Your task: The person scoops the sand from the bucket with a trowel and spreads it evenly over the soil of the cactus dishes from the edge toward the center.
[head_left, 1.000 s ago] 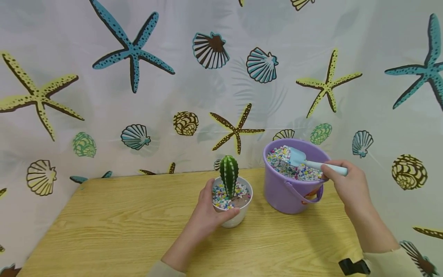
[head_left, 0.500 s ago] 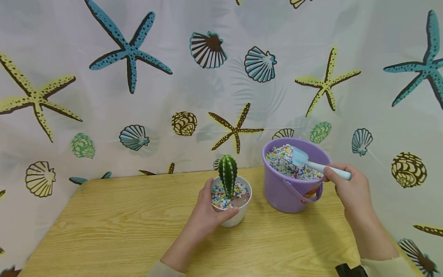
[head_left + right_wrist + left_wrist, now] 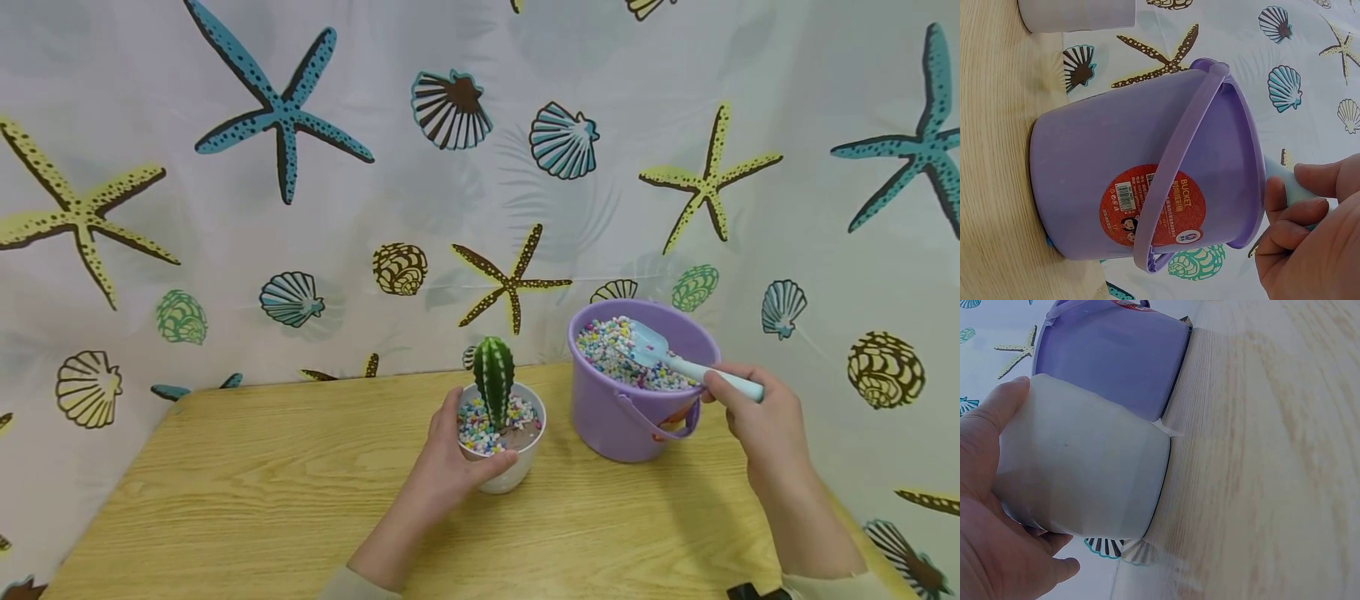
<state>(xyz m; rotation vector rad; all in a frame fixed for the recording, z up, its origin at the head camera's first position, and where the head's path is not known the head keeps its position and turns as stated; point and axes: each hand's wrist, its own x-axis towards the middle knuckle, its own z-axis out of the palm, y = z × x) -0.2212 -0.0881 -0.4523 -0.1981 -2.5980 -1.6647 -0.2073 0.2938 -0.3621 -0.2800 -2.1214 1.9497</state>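
Your right hand (image 3: 767, 421) grips the scoop (image 3: 686, 367), left hand (image 3: 452, 468) cups the pot (image 3: 516, 469). Scoop's likely light and stiff, so hold mid-handle.

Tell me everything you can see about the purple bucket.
The purple bucket looks plastic and stands upright on the wood-grain table, beside the potted cactus. Its purple handle hangs down across a round red label reading BUCKET. Colourful pellets partly fill it; the right hand holds a pale blue scoop whose blade is inside.
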